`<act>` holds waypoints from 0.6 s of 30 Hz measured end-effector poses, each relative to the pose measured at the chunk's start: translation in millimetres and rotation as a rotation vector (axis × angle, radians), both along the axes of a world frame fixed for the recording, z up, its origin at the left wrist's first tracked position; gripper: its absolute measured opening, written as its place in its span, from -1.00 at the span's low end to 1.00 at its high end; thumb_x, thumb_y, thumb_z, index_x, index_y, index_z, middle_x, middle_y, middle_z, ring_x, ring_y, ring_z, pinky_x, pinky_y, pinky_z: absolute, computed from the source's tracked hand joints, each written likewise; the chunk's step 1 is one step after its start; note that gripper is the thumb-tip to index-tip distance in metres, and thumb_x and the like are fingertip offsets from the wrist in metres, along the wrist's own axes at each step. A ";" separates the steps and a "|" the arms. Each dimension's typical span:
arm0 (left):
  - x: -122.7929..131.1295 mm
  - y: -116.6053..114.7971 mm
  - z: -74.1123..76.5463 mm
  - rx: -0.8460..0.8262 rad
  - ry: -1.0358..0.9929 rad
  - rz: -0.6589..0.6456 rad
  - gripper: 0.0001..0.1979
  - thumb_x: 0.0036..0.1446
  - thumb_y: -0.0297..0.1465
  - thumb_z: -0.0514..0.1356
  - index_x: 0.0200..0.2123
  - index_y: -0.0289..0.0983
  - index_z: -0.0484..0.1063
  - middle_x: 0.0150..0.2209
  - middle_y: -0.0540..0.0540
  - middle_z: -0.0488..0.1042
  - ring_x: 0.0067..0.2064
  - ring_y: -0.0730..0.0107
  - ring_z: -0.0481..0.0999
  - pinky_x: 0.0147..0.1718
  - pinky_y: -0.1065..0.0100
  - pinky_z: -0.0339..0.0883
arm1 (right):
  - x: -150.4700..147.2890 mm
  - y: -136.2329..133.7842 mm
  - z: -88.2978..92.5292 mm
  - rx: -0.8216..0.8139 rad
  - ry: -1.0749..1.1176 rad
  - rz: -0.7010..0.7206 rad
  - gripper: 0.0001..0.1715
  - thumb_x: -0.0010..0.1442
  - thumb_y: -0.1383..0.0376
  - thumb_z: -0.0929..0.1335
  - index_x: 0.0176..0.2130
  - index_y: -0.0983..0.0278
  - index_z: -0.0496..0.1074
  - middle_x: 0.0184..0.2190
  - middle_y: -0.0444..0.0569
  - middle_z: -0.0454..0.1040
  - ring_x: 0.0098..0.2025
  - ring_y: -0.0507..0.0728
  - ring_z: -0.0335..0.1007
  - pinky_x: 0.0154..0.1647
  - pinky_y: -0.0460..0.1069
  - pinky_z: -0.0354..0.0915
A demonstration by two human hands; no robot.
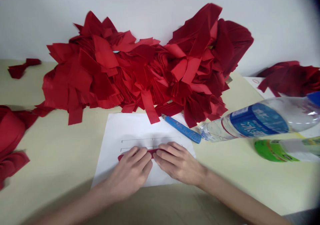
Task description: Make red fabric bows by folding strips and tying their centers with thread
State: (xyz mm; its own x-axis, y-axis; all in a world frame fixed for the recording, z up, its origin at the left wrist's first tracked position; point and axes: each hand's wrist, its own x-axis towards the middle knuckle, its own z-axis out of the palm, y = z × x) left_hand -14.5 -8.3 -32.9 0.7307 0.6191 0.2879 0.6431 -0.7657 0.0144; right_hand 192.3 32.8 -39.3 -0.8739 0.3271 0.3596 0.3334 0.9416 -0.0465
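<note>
Left forearm [75, 206] and right forearm [240, 198] are angled inward; red strip [150, 151] is pressed flat, lengthwise across white paper [117, 128], by left hand [127, 173] and right hand [178, 163], fingers extended, unclenched.

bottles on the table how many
2. A clear plastic bottle with a blue label lies at right; a green-labelled bottle lies nearer, cut off by the frame. More could be hidden.

The red strip [160, 150] lay mostly hidden under the left hand [127, 173] and right hand [180, 163]; the water bottle [260, 121], its label writing [258, 121] too blurred to read, and the green-labelled bottle [280, 150] ran off the right edge, the red cloth [10, 138] off the left
</note>
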 end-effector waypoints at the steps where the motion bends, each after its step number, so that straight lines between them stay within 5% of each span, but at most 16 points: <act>1: 1.2 -0.4 -0.5 0.017 -0.009 -0.003 -0.73 0.10 -0.66 -0.05 -0.50 -0.34 0.36 -0.48 -0.13 0.37 -0.38 0.23 0.32 -0.40 0.22 0.16 | -1.0 0.4 0.3 -0.026 0.002 -0.013 -0.83 0.25 0.44 0.27 -0.20 0.41 0.44 -0.29 -0.01 0.48 -0.07 0.15 0.30 -0.16 0.03 0.24; 7: 5.5 -2.4 -4.0 0.143 -0.075 -0.008 -0.69 0.13 -0.69 -0.07 -0.47 -0.38 0.41 -0.44 -0.17 0.41 -0.36 0.23 0.34 -0.35 0.20 0.17 | -3.3 2.6 6.7 -0.082 -0.111 -0.015 -0.81 0.27 0.42 0.25 -0.17 0.39 0.43 -0.29 0.00 0.46 -0.07 0.16 0.27 -0.18 0.02 0.26; 14: 1.7 3.4 -4.7 -0.062 -0.110 0.068 -0.77 0.13 -0.64 0.03 -0.50 -0.32 0.37 -0.49 -0.07 0.35 -0.38 0.28 0.31 -0.44 0.25 0.15 | -8.7 4.1 12.8 -0.061 -0.152 -0.021 -0.84 0.25 0.43 0.26 -0.27 0.40 0.45 -0.36 -0.01 0.45 -0.15 0.16 0.29 -0.21 0.03 0.26; 18: 1.9 6.3 -4.6 -0.079 -0.102 0.105 -0.75 0.16 -0.61 0.03 -0.53 -0.30 0.35 -0.52 -0.05 0.33 -0.40 0.29 0.30 -0.44 0.25 0.16 | -10.8 -1.6 8.1 0.091 -0.125 -0.008 -0.74 0.27 0.48 0.19 -0.29 0.42 0.45 -0.36 0.05 0.47 -0.18 0.18 0.32 -0.22 0.05 0.25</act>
State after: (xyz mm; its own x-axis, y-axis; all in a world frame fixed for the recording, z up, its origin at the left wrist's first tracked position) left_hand -12.6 -2.0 -37.6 0.6302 0.7144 0.3041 0.7118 -0.6880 0.1412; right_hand 181.6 31.2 -31.2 -0.9114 0.3050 0.2762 0.3384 0.9375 0.0815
